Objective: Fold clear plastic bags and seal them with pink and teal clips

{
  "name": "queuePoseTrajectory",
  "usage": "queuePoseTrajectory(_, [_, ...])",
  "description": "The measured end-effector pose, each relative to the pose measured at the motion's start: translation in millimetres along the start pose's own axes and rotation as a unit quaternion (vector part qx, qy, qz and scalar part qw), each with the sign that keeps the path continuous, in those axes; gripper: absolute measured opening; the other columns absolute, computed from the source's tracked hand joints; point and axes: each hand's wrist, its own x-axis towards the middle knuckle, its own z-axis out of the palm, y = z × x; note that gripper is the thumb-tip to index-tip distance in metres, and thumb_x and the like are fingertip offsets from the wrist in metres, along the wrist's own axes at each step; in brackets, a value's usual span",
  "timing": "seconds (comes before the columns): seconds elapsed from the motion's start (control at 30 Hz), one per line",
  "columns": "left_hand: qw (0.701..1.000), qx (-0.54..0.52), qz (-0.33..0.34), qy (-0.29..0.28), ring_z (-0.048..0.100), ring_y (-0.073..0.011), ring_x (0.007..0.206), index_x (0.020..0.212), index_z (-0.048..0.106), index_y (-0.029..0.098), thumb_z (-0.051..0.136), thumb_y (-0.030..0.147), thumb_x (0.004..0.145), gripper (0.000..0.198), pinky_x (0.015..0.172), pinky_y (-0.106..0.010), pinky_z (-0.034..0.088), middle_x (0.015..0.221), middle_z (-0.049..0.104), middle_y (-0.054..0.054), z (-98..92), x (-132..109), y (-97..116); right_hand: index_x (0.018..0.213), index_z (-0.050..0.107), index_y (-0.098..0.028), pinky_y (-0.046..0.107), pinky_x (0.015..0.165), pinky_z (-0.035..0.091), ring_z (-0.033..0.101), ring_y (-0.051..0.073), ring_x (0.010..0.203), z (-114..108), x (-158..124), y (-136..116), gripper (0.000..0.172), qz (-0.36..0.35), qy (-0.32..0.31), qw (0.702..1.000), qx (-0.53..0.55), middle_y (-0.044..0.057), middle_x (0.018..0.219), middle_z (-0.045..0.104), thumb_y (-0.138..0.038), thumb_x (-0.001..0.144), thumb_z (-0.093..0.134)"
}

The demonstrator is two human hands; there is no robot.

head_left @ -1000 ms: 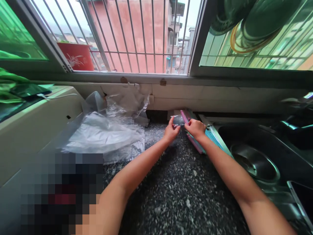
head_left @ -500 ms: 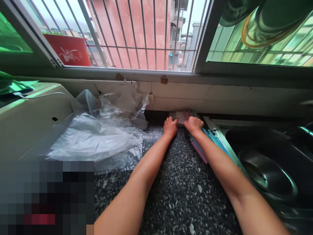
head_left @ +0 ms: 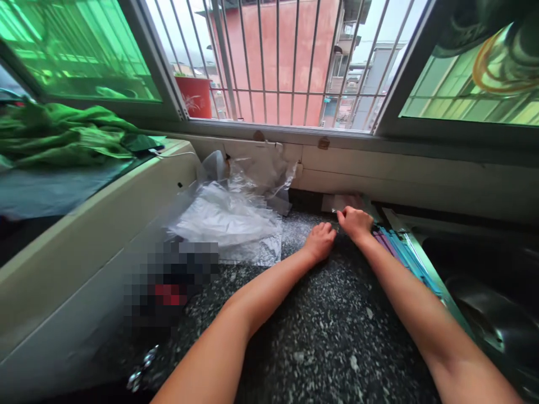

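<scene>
My right hand [head_left: 356,223] is closed in a pinch just in front of a flat clear packet with pinkish contents [head_left: 346,202] near the wall. Whatever lies between its fingers is too small to make out. Left of it and slightly closer to me, my left hand [head_left: 321,241] has its fingers curled together low over the speckled dark countertop [head_left: 311,320]; its grip is hidden. Beside my right wrist lie thin blue and purple strips [head_left: 406,255], partly covered by the forearm. A heap of clear plastic bags [head_left: 231,216] spreads out to the left.
A dark sink [head_left: 484,297] is at the right. Along the left stands a cream-coloured appliance or ledge [head_left: 126,207] with green cloth [head_left: 63,132] on top. A barred window [head_left: 278,67] is behind the low tiled wall. One patch at lower left is pixelated.
The view has swung left, so everything sits further right and the green cloth shows. Both hands have drawn back from the clear packet toward me, the left one further.
</scene>
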Motion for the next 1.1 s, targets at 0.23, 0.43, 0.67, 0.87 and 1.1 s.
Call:
queuePoseTrajectory(0.23, [0.998, 0.030, 0.047, -0.024, 0.050, -0.0222, 0.090, 0.085, 0.062, 0.013, 0.039, 0.018, 0.086, 0.023, 0.081, -0.036, 0.042, 0.090, 0.056, -0.012, -53.3, -73, -22, 0.092, 0.068, -0.019, 0.027, 0.066, 0.042, 0.065, 0.022, 0.083, 9, -40, -66, 0.032, -0.131, -0.031, 0.986, 0.094, 0.010, 0.088, 0.071, -0.036, 0.086, 0.042])
queuePoseTrajectory(0.43, [0.998, 0.044, -0.041, 0.021, 0.051, -0.0225, 0.090, 0.088, 0.064, 0.013, 0.045, 0.017, 0.082, 0.021, 0.084, -0.035, 0.043, 0.089, 0.056, -0.012, -131.7, -117, -78, 0.087, 0.069, -0.022, 0.022, 0.072, 0.039, 0.062, 0.016, 0.087, -3, -56, -121, 0.020, -0.254, -0.073, 0.946, 0.187, 0.004, 0.092, 0.071, -0.026, 0.080, 0.051])
queuePoseTrajectory(0.67, [0.923, 0.069, -0.353, 0.136, 0.054, -0.0255, 0.091, 0.091, 0.064, 0.014, 0.051, 0.025, 0.077, 0.023, 0.083, -0.035, 0.041, 0.090, 0.058, -0.012, -209.4, -155, -185, 0.074, 0.068, -0.011, 0.019, 0.048, 0.034, 0.050, 0.009, 0.048, 4, -42, -149, 0.033, -0.167, -0.171, 0.928, 0.287, 0.004, 0.059, 0.063, -0.033, 0.084, 0.046])
queuePoseTrajectory(0.87, [0.894, -0.037, -0.438, 0.091, 0.057, -0.0215, 0.075, 0.080, 0.064, 0.013, 0.052, 0.034, 0.074, 0.024, 0.067, -0.029, 0.041, 0.079, 0.064, -0.010, -207.4, -162, -216, 0.057, 0.062, -0.010, 0.019, 0.039, 0.028, 0.033, 0.005, 0.034, 8, -43, -166, 0.037, -0.123, -0.242, 0.895, 0.354, -0.003, 0.041, 0.045, -0.035, 0.081, 0.048])
queuePoseTrajectory(1.1, [0.904, -0.040, -0.414, 0.094, 0.057, -0.0186, 0.071, 0.071, 0.062, 0.015, 0.050, 0.026, 0.072, 0.016, 0.064, -0.027, 0.038, 0.076, 0.065, -0.007, -209.0, -155, -211, 0.049, 0.052, -0.014, 0.020, 0.045, 0.028, 0.034, 0.006, 0.043, 12, -42, -180, 0.018, -0.132, -0.157, 0.888, 0.413, -0.006, 0.042, 0.040, -0.023, 0.064, 0.059])
